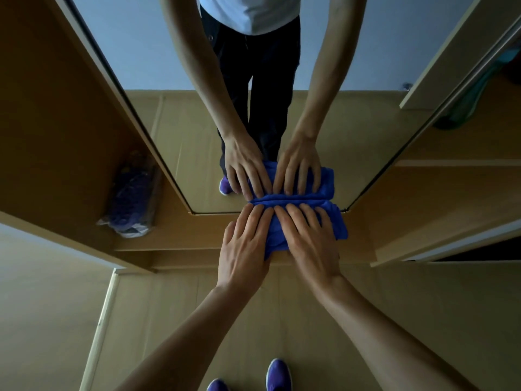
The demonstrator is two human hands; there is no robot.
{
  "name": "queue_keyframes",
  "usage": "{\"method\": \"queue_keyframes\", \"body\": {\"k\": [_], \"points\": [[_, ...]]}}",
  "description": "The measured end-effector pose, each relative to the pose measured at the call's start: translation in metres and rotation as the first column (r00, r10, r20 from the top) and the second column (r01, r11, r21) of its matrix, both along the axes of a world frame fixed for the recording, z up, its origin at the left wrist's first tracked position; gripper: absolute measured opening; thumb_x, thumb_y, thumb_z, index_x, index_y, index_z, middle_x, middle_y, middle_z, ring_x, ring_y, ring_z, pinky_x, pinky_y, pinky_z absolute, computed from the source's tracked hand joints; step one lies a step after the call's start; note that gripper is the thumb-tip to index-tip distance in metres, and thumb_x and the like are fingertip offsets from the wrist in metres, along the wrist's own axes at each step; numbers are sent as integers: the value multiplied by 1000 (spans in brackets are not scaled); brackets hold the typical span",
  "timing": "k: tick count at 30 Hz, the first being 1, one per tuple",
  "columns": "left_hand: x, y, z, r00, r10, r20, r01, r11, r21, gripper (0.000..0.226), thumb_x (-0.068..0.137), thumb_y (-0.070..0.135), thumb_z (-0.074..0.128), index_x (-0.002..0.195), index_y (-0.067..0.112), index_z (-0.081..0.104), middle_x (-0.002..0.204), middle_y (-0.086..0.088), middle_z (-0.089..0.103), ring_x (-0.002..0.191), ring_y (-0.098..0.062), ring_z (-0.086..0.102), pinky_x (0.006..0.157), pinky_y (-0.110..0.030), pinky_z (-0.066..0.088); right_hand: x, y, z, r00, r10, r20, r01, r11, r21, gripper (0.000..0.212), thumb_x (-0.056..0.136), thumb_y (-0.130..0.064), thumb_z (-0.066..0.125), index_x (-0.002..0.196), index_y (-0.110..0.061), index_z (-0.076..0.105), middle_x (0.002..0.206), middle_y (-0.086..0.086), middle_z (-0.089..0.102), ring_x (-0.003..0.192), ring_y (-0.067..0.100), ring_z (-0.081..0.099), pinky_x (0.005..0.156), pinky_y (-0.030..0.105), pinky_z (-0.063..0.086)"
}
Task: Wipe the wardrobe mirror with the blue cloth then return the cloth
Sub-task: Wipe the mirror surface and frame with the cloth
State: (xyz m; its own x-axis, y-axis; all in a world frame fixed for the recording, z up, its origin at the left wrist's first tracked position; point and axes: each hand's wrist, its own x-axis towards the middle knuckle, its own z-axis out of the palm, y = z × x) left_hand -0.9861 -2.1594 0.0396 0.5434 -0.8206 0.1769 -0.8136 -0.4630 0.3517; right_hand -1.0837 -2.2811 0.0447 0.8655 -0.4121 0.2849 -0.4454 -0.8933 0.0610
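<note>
The wardrobe mirror (174,80) is a tall panel straight ahead, reflecting my arms, legs and the floor. A bunched blue cloth (335,218) is pressed flat against the glass near the mirror's bottom edge. My left hand (242,246) lies on the cloth's left part with fingers spread and pointing up. My right hand (307,238) covers the cloth's middle and right part, fingers also extended. Both palms push the cloth against the mirror, side by side and touching. The cloth's reflection sits just above my fingertips.
An open wardrobe compartment on the left holds a plastic bag with purple items (132,198). A wooden door (451,52) stands open on the right beside hanging clothes (476,88). My purple shoes (277,375) stand on the light wooden floor (197,320).
</note>
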Motion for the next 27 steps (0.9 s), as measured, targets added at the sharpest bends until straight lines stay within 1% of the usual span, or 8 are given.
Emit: {"method": "queue_keyframes", "body": {"k": [5,9,11,14,18,22,25,27], "points": [[-6,-3,-15,997,3,-76,3,997,72,71,90,22,70,154,13,40,159,-4,40,153,-23,27,119,-38,33,-4,1,-14,995,-9,-100,21,992,122,53,90,-13,63,142,-14,51,139,8,57,128,30,54,108,52,43],[-6,-6,-6,992,-8,-125,22,993,112,73,91,27,69,155,17,35,159,1,36,152,-19,25,120,-35,31,-7,-2,-1,992,16,-125,9,980,198,51,87,-8,67,137,-12,57,134,9,61,124,29,58,104,49,47],[-7,-7,4,989,-18,-144,38,990,135,72,90,28,66,155,21,34,157,5,37,149,-15,26,117,-32,31,-9,-2,10,987,37,-159,4,967,253,51,87,-6,64,137,-13,56,133,7,61,123,27,58,102,45,47],[-13,-5,29,985,-31,-168,52,992,118,66,87,25,66,148,23,41,146,8,43,140,-14,35,113,-30,33,-14,2,31,980,48,-191,14,951,308,57,82,-6,64,136,-15,54,130,4,60,119,25,58,97,41,48],[-21,-2,72,989,-75,-125,82,995,54,61,85,25,68,142,22,47,138,7,48,130,-15,43,108,-29,37,-27,7,73,994,5,-113,26,963,268,57,72,-6,68,128,-16,58,116,3,64,105,25,63,89,40,52],[-23,-6,128,990,-142,-3,142,990,-16,60,84,24,69,141,17,52,140,2,51,132,-20,45,111,-32,38,-39,1,131,1000,-10,-20,14,976,218,63,70,-11,73,130,-16,56,116,3,64,103,25,63,88,41,53],[-28,-13,175,982,-175,74,179,982,-50,59,86,23,67,142,13,51,142,-4,50,134,-25,44,114,-37,38,-47,-4,182,1000,-7,26,4,990,144,58,76,-15,68,132,-17,56,121,2,62,107,25,61,90,41,51],[-33,-16,209,974,-189,125,200,977,-79,61,84,20,66,142,11,50,141,-6,50,131,-27,44,112,-39,40,-54,-5,218,998,-21,61,15,995,99,52,81,-21,58,133,-16,55,123,3,62,110,25,61,92,42,51]]}}
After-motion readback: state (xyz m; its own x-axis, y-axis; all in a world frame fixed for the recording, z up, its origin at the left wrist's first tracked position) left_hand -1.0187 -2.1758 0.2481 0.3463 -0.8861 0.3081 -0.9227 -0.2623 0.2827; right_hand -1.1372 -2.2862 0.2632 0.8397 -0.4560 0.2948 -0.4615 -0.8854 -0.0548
